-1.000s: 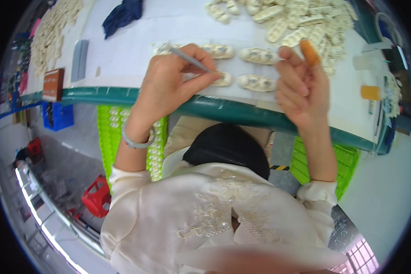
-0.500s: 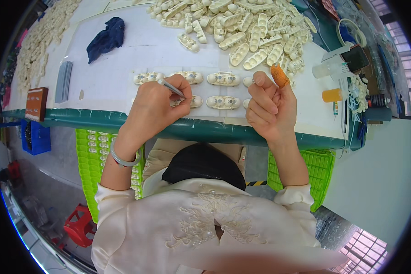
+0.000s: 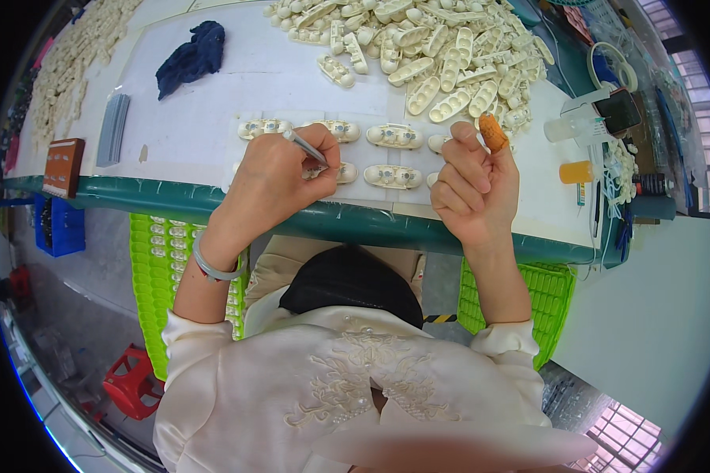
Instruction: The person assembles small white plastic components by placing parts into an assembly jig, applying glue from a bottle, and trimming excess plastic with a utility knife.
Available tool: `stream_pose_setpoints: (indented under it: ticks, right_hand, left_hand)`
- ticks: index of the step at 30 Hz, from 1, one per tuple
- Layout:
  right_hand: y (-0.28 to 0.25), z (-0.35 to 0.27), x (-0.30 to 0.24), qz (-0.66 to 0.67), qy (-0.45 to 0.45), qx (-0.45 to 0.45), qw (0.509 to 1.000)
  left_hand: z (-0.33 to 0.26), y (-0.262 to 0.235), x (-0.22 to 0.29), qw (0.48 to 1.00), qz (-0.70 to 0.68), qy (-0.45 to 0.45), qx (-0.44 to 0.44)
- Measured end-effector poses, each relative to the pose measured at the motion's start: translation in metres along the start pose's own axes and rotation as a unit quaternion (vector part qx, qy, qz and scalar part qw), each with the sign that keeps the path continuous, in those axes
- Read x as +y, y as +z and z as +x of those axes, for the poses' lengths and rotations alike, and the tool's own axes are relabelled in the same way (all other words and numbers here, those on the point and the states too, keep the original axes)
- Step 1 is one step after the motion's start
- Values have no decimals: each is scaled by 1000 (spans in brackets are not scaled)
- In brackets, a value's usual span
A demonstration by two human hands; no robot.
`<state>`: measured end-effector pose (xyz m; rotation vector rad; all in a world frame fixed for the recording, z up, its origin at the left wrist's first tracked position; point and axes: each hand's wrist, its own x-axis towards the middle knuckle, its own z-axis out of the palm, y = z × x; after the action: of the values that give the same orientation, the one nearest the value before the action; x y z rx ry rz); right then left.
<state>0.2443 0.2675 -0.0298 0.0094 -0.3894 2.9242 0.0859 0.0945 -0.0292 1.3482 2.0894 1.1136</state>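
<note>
My left hand (image 3: pixel 274 175) is closed around a slim silver pen-like tool (image 3: pixel 301 144). Its tip points down at a cream three-dome plastic part (image 3: pixel 344 173) in the front row, which my fingers partly cover. More such parts lie in two rows, among them one at the back (image 3: pixel 394 136) and one in front (image 3: pixel 392 176), both with small grey spots. My right hand (image 3: pixel 475 185) is raised over the right end of the rows, fingers curled. An orange finger cot (image 3: pixel 493 133) covers one digit. Whatever that hand pinches, if anything, is too small to make out.
A large heap of cream parts (image 3: pixel 457 59) covers the far table; another (image 3: pixel 79 71) lies far left. A navy cloth (image 3: pixel 191 59), grey strips (image 3: pixel 113 130) and a brown block (image 3: pixel 63 167) sit left. Bottles (image 3: pixel 576 172) stand right. Green trays (image 3: pixel 154 276) flank my lap.
The table and everything on it appear shifted slightly right in the picture. Both hands keep nearly the same pose, and the pen-like tool stays over the front row.
</note>
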Motion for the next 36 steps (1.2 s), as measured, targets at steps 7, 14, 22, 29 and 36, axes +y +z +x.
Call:
stream_pose_setpoints:
  ticks: [7,14,22,29,36]
  right_hand:
    - [1,0,1,27,7,-24,999]
    - [31,18,24,-821,-9,71,566]
    - [24,59,18,-829,86,20,553]
    - [37,74,15,-792,253,51,554]
    - [68,85,23,-805,305,90,501]
  left_hand:
    - [-3,0,1,1000,2,-9,3]
    - [-4,-3,-4,1000,11,9,-4]
    - [3,-2,-2,999,10,29,-16]
    - [0,0,-2,999,-29,21,-5]
    - [6,-29,1,963,-241,-65,103]
